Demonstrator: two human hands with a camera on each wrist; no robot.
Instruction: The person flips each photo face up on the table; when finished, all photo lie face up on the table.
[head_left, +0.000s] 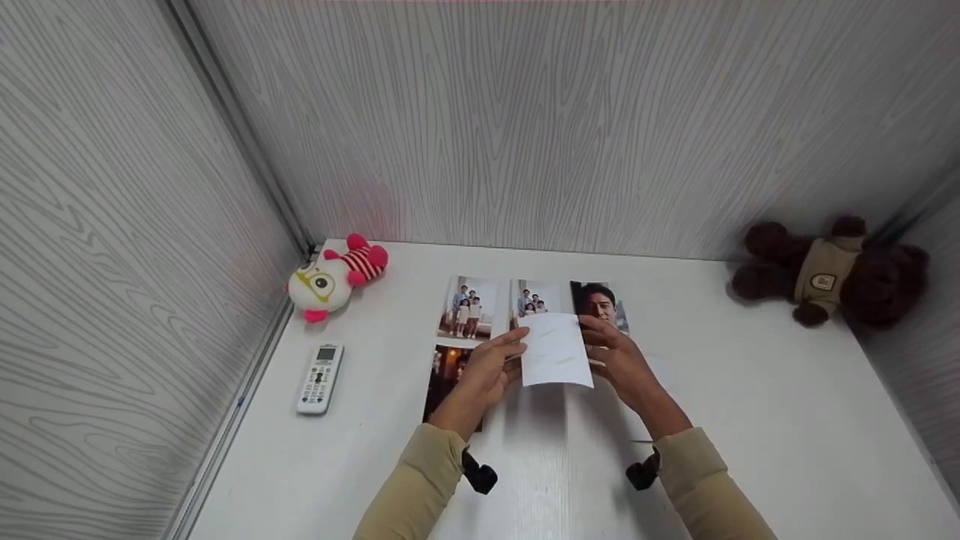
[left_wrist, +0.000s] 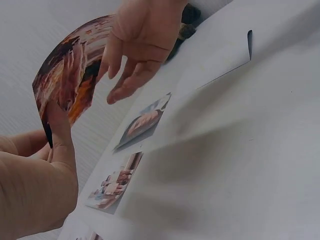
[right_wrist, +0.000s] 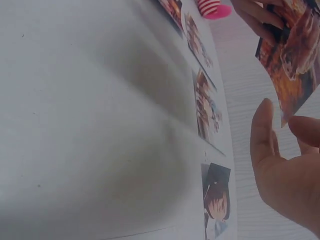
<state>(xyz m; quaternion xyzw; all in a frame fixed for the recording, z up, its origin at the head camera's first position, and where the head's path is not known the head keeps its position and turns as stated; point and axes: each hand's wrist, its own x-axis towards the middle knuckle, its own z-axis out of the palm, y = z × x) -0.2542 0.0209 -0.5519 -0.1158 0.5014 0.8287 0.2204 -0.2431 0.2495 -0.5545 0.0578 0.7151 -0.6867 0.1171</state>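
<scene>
Both hands hold up a photo print (head_left: 556, 351), its white back toward the head view and its sheet slightly bowed. In the left wrist view its face shows dark and orange tones. My left hand (head_left: 487, 371) pinches the left edge, thumb (left_wrist: 61, 125) on the picture side. At the opposite edge, my right hand (head_left: 621, 366) has its fingers on the print near the upper corner. Behind the raised print lie a family photo (head_left: 469, 309), a second family photo (head_left: 531, 294) partly covered, and a portrait photo (head_left: 598, 301). A darker photo (head_left: 441, 375) is partly hidden by the left hand.
A white remote control (head_left: 320, 379) lies left of the photos. Behind it is a pink and white plush toy (head_left: 337, 277); a brown teddy bear (head_left: 829, 271) lies at the back right. A white sheet (left_wrist: 220, 62) with a curled dark corner lies near the right forearm. Patterned walls enclose the table.
</scene>
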